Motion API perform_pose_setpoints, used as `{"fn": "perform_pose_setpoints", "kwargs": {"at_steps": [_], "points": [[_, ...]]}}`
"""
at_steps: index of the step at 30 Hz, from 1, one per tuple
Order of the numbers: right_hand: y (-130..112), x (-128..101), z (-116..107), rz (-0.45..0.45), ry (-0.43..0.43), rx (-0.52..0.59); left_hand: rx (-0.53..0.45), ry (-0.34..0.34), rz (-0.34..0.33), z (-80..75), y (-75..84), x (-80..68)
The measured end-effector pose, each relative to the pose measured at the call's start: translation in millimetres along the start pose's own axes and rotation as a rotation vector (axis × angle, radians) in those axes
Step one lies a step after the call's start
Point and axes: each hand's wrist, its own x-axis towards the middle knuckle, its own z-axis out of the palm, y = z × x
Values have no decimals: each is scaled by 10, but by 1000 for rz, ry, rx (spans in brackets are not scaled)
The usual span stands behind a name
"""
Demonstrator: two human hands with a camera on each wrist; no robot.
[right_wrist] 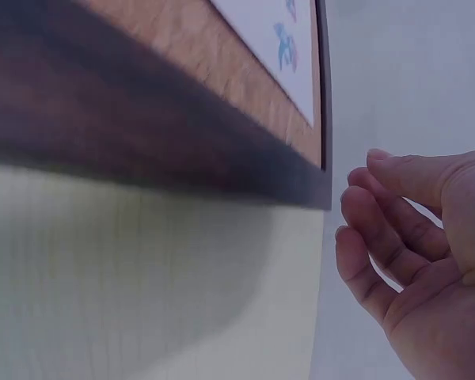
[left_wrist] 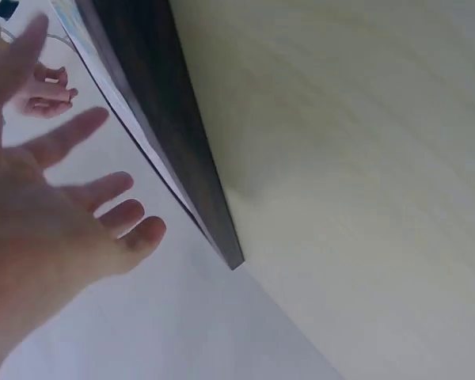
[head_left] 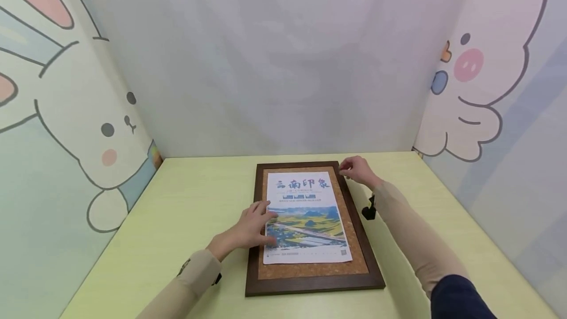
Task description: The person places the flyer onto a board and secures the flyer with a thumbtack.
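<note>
A poster (head_left: 305, 230) with Chinese characters and a landscape picture lies on a cork board (head_left: 310, 271) in a dark brown wooden frame (head_left: 316, 283). My left hand (head_left: 250, 225) is over the frame's left side, its spread fingers overlapping the poster's left edge in the head view. The left wrist view shows that palm (left_wrist: 47, 222) with nothing in it. Beside the frame's top right corner is my right hand (head_left: 358, 170). Its fingers (right_wrist: 372, 222) are loosely bent and the thumb reaches toward them; nothing shows between them in the right wrist view.
The framed board lies on a pale yellow-green table (head_left: 190, 201). A grey-white wall (head_left: 283, 63) rises at the back. Side panels carry a cartoon rabbit (head_left: 102, 107) on the left and another pale cartoon animal (head_left: 491, 73) on the right.
</note>
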Motion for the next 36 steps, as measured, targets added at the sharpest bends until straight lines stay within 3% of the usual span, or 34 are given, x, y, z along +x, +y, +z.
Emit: {"fn": "perform_pose_setpoints", "kwargs": {"at_steps": [4,8,20,36], "points": [[-209,177,204,20,-8,29,3,-130,27,71,-77,19],[-359,300,410,66,-4,77,29,-171,40,130,-85,1],[-560,477,728,124,17,92,19,-174,19,140,-28,21],[-620,583,934,96,-11,53,38,-190,-16,117,-26,9]]}}
